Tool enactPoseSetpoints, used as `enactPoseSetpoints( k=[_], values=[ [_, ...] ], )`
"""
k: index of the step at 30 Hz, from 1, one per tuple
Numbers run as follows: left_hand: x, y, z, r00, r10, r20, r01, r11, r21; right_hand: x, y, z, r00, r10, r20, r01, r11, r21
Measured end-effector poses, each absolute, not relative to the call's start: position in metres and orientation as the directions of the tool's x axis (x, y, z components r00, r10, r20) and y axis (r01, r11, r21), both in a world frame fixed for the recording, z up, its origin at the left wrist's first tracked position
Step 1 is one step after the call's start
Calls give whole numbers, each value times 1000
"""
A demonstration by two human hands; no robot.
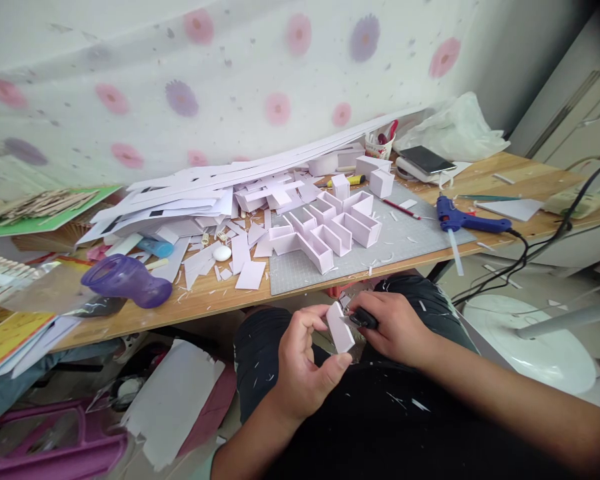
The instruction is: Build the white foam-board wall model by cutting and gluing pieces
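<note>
Over my lap, my left hand (307,363) grips a small white foam board piece (340,328) between thumb and fingers. A black-handled utility knife (364,318) is in my right hand (395,327), its front end against the piece's right side. White shavings lie on my dark clothes. In front of me, a white foam board model (320,247) with several open-topped channels stands on the grey cutting mat (410,247). Small white box shapes (381,183) stand behind it.
A blue glue gun (473,219) lies on the right, its cord hanging off the table edge. White scraps (240,252), a purple bottle (130,280) and long white sheets (220,177) cover the left and back. A fan base (545,340) stands on the floor at right.
</note>
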State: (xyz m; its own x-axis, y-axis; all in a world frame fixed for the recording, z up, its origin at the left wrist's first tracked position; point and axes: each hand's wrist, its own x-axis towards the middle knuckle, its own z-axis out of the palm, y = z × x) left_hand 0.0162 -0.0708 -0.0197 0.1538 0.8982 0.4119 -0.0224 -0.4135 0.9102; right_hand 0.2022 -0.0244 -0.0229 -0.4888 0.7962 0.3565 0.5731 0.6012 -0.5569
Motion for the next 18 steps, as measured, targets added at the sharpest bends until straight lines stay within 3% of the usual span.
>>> enactPoseSetpoints(
  k=[18],
  values=[
    [16,-71,-21,154,899,409,-35,-409,912,198,-21,-25,-459,861,219,673,498,-547]
  ],
)
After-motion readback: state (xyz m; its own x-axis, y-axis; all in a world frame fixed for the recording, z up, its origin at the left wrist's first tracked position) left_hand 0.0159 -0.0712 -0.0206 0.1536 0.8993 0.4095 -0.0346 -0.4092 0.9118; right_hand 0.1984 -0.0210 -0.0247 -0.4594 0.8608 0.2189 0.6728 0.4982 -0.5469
